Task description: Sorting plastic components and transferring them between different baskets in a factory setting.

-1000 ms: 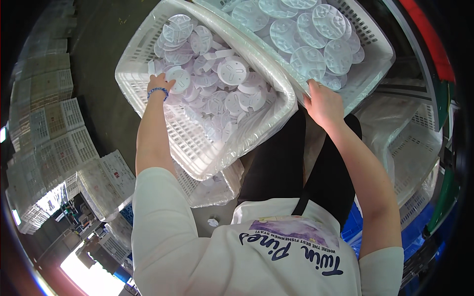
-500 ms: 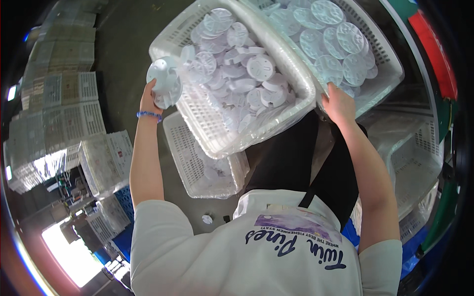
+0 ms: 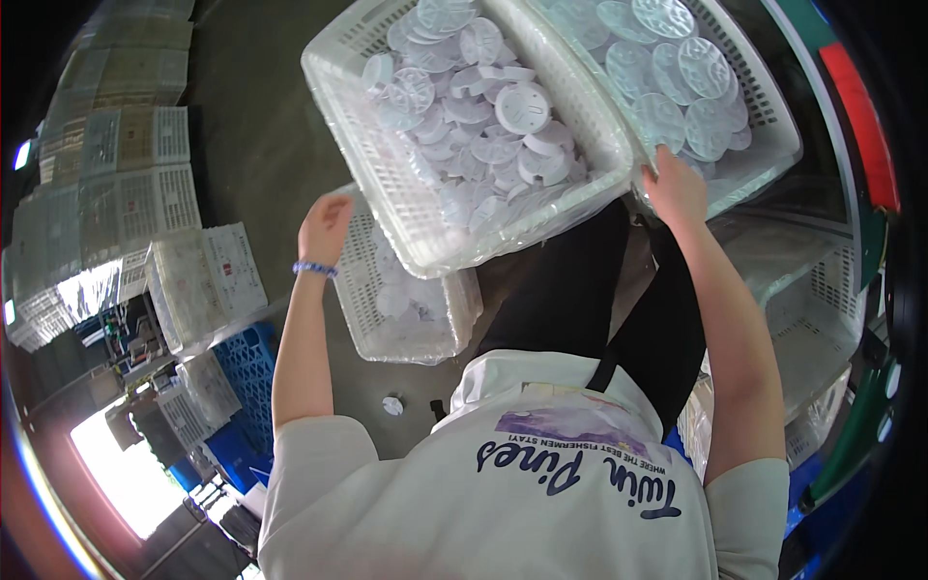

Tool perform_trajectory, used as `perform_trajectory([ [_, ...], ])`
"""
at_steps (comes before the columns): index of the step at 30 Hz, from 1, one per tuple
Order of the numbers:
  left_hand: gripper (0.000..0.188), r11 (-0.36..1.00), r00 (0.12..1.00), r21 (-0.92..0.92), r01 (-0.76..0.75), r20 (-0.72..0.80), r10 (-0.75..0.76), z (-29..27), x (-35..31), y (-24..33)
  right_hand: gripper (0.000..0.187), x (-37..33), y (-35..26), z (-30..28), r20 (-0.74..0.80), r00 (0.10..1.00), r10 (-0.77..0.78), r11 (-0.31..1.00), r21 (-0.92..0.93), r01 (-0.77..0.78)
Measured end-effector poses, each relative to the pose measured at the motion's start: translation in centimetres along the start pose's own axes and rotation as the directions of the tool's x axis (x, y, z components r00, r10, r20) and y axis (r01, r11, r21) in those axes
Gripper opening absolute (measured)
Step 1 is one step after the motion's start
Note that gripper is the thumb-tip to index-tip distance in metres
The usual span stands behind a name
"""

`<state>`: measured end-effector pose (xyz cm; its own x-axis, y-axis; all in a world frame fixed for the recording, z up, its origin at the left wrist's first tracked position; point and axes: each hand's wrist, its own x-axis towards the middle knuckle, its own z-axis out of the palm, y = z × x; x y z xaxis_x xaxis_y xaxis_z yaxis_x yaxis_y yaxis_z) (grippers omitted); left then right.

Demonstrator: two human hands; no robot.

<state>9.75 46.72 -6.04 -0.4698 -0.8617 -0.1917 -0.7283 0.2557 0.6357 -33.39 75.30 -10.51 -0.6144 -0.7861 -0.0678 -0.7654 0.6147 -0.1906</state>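
My left hand (image 3: 327,230) is at the side of a lower white basket (image 3: 360,314). It holds nothing I can see, its fingers loosely bent. My right hand (image 3: 679,189) grips the plastic-lined edge where two larger white baskets meet. The nearer large basket (image 3: 527,249), lined with clear plastic, holds a heap of round white plastic parts (image 3: 523,108). In the farther large basket (image 3: 764,159) lie clear, disc-shaped plastic parts (image 3: 660,121). More pale plastic parts (image 3: 411,298) rest in the lower basket, partly hidden under the nearer large one.
Stacks of white crates (image 3: 145,193) line the left side. Blue plastic crates (image 3: 246,367) are behind them. One small white part (image 3: 392,405) lies on the floor. At the right are a red panel (image 3: 860,126), a green frame and an open white basket (image 3: 817,314).
The clear discs in my left hand are gone from it. That hand has moved down and slightly right, beside the lower basket. My right hand stays at the basket edge.
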Motion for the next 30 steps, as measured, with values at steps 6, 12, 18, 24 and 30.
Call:
perform_trajectory([
  [6, 0.031, 0.971, 0.941, -0.192, -0.14, 0.279, 0.191, 16.4, 9.0, 7.1, 0.027, 0.3, -0.3, -0.7, 0.072, 0.996, 0.043, 0.999, 0.017, -0.045],
  [12, 0.078, 0.959, 0.943, -0.023, 0.284, 0.188, -0.274, 28.2, 14.9, 4.9, 0.026, 0.4, -0.5, -1.1, 0.068, 0.998, 0.006, 0.998, 0.061, -0.01],
  [18, 0.081, 0.782, 0.929, -0.554, 0.287, -0.038, -0.367, 32.4, 15.0, 9.3, 0.026, 0.3, 0.5, -0.7, 0.061, 0.998, 0.011, 0.998, 0.065, -0.015],
  [24, 0.075, 0.821, 0.889, -0.345, 0.455, 0.231, -0.395, 30.8, 17.0, 8.4, 0.026, 0.4, 0.1, -0.8, 0.06, 0.998, 0.008, 0.997, 0.078, -0.013],
  [30, 0.068, 0.927, 0.982, -0.329, 0.181, 0.004, -0.19, 31.2, 15.8, 8.9, 0.026, 0.3, 0.2, -0.6, 0.042, 0.999, -0.008, 0.996, 0.088, 0.004],
])
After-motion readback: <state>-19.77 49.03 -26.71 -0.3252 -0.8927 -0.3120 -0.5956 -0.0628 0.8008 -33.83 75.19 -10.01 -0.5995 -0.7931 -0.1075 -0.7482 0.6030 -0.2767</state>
